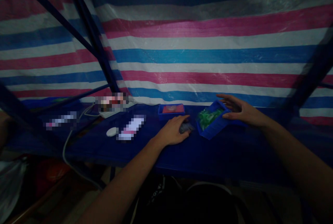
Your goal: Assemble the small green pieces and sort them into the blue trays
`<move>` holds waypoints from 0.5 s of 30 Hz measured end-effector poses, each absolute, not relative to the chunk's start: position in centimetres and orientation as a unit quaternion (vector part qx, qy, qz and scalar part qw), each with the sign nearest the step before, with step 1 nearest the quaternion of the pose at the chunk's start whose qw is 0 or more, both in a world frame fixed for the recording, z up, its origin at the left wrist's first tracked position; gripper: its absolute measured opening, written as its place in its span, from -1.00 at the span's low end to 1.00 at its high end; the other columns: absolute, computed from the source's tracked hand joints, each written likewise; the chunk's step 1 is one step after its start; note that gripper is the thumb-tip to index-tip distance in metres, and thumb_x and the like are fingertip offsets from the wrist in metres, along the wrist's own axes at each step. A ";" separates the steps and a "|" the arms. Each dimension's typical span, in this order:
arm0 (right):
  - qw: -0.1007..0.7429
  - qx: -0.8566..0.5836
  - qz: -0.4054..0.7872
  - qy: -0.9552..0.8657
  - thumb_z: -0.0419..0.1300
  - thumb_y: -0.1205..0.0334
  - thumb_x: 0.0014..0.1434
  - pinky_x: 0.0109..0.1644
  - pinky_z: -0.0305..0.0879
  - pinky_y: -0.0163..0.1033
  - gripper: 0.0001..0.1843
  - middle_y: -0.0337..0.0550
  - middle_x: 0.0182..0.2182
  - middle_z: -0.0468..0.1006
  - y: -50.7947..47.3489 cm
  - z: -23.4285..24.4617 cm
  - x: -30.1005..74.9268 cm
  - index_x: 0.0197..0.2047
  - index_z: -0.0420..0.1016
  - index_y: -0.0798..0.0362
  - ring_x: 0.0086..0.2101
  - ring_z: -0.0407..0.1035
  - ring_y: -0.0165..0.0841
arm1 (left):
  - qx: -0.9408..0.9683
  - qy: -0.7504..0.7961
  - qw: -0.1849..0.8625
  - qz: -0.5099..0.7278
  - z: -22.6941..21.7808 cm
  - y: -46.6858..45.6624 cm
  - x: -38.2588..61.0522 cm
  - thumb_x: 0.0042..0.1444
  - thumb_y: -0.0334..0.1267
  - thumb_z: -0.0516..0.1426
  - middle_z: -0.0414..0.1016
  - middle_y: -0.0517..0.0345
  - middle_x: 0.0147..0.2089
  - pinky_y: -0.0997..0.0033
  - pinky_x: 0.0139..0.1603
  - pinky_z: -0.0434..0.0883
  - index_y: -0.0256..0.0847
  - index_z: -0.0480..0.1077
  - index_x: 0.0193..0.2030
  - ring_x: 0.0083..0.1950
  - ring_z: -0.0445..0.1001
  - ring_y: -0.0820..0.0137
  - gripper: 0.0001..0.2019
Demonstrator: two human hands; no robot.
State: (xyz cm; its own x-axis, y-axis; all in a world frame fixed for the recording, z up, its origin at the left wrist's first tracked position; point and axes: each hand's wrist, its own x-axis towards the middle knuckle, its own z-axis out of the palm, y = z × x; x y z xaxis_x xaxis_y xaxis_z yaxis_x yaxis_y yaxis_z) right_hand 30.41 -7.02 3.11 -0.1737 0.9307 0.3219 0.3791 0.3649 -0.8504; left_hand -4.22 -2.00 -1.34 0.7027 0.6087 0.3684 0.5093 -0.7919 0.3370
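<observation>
My left hand (173,131) rests on the blue tabletop, its fingers and thumb curved around a small greyish clear plastic packet (186,128). What the packet contains is too dark to make out. To the right, my right hand (238,111) grips the far right end of a blue plastic bin (214,127), thumb on the near side and fingers at the back. The bin is tilted toward the left. Bright green pieces under clear plastic (208,117) lie inside it. Behind my left hand sits a second blue bin (161,115) with a pinkish-red item (173,108) in it.
A lit, blurred phone-like screen (132,127) and a white round disc (112,132) lie to the left. Beyond them is a white power strip (114,111) with cables. Blue metal posts (90,33) frame the table (182,158); a striped tarp (208,57) hangs behind.
</observation>
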 end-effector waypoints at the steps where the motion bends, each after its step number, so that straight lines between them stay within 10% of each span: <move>1: 0.440 -0.463 0.315 -0.701 0.53 -0.05 -0.06 0.43 0.14 0.26 0.01 -0.07 0.34 0.36 -7.1 3.2 30.2 0.41 0.24 -0.27 0.34 0.21 0.11 | 0.916 0.298 0.105 0.248 -1.2 -2.0 -4.2 0.19 -0.18 0.17 0.36 -0.11 0.36 -0.07 0.39 0.30 -0.18 0.21 0.41 0.35 0.36 0.05 -0.36; 15: 0.493 -0.406 0.289 -0.713 0.53 -0.08 -0.04 0.36 0.25 0.25 0.08 -0.04 0.38 0.26 -7.0 2.4 27.8 0.45 0.11 -0.31 0.29 0.27 0.03 | 0.935 0.226 0.074 0.262 -1.1 -1.9 -3.6 0.16 -0.41 0.10 0.53 -0.02 0.14 0.02 0.35 0.38 -0.22 0.50 0.06 0.22 0.46 0.20 -0.66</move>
